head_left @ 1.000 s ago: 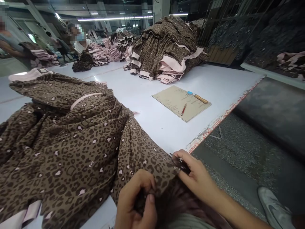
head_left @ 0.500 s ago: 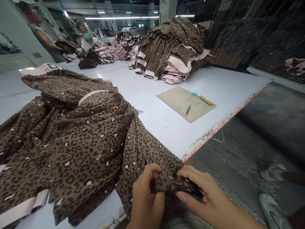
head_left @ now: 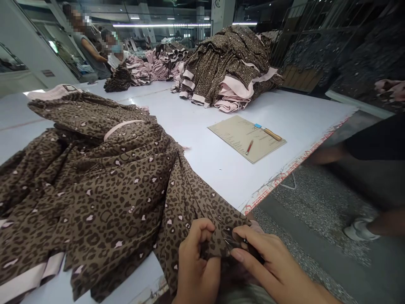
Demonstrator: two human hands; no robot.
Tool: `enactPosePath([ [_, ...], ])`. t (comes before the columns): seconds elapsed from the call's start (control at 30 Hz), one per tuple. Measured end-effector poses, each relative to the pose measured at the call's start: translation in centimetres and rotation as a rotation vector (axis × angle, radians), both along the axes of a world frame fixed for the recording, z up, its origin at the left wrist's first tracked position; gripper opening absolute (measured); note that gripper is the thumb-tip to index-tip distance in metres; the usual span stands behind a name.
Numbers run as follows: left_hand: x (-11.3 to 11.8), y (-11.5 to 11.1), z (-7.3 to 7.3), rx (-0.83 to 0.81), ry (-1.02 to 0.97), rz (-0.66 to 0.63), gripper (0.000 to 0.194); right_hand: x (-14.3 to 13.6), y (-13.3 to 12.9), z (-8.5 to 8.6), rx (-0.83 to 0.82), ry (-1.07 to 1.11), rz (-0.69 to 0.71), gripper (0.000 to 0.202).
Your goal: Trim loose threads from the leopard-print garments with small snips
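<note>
A leopard-print garment (head_left: 120, 190) with pink trim spreads over the left of the white table and hangs past its near edge. At the bottom centre my left hand (head_left: 201, 257) is closed on a bunched fold of this cloth. Just right of it, my right hand (head_left: 265, 257) is closed around a small dark tool (head_left: 253, 250), perhaps thread snips, whose thin metal tips lie against the cloth between my hands. The fingers partly hide the tool's handle.
A large pile of leopard-print garments (head_left: 230, 63) stands at the back. Papers (head_left: 234, 135) with a red pen (head_left: 249, 147) and a yellow-handled tool (head_left: 272, 134) lie on the table (head_left: 202, 164). Two people are at the far left; another person's leg (head_left: 389, 223) shows at right.
My right hand has shifted slightly left with the tool, whose tips now show at the cloth. The person at far left has moved right, and the one at right has moved beside the table.
</note>
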State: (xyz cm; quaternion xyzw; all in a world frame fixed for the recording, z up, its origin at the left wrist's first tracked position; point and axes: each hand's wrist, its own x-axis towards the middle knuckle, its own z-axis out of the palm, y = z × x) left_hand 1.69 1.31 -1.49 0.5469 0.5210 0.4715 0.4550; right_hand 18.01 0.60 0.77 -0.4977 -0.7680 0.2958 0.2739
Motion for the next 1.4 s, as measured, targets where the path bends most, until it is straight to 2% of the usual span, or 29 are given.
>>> enactPosePath([
  [0.17,-0.3,0.0,-0.2,0.012,0.008,-0.074,0.035,-0.2,-0.1,0.2,0.059,-0.008,0.026,0.032],
  [0.33,-0.3,0.1,-0.3,0.109,0.067,-0.071,0.032,-0.3,-0.1,-0.2,0.022,-0.029,0.044,0.028],
  [0.5,-0.3,0.2,-0.3,0.154,0.089,-0.070,0.036,-0.2,0.0,-0.2,-0.011,-0.032,0.027,0.023],
  [0.67,-0.2,0.0,-0.5,0.183,0.145,-0.009,0.030,-0.2,0.0,-0.3,0.017,-0.016,0.027,0.025],
  [0.8,0.3,-0.1,-0.2,0.128,0.083,0.033,0.029,-0.4,0.1,-0.6,0.012,0.002,0.023,0.011],
  [0.9,0.1,0.2,0.4,0.177,0.111,0.076,0.025,-0.4,0.7,-0.8,-0.035,0.030,0.007,0.003],
  [0.93,-0.2,0.4,0.7,0.202,0.129,0.052,0.023,-0.3,1.0,-0.9,-0.066,0.054,-0.013,0.005],
  [1.0,-1.0,0.9,1.2,0.197,0.154,-0.080,0.020,0.1,1.7,-1.0,-0.115,0.135,-0.096,0.008],
  [1.07,-1.9,1.5,1.6,0.112,0.168,-0.213,0.015,0.4,2.2,-1.0,-0.135,0.216,-0.204,0.013],
  [1.13,-2.6,2.0,1.8,0.006,0.178,-0.248,0.020,0.7,2.5,-0.9,-0.113,0.252,-0.243,0.014],
  [1.2,-2.9,2.3,1.9,-0.074,0.179,-0.257,0.029,0.5,2.3,-0.6,-0.060,0.224,-0.177,0.010],
  [1.3,-2.7,2.3,1.8,-0.126,0.142,-0.297,0.034,-0.3,1.9,-0.2,0.064,0.188,-0.019,0.002],
  [1.4,-2.4,2.1,1.8,-0.124,0.107,-0.266,0.032,-0.9,1.8,-0.3,0.105,0.184,0.013,0.009],
])
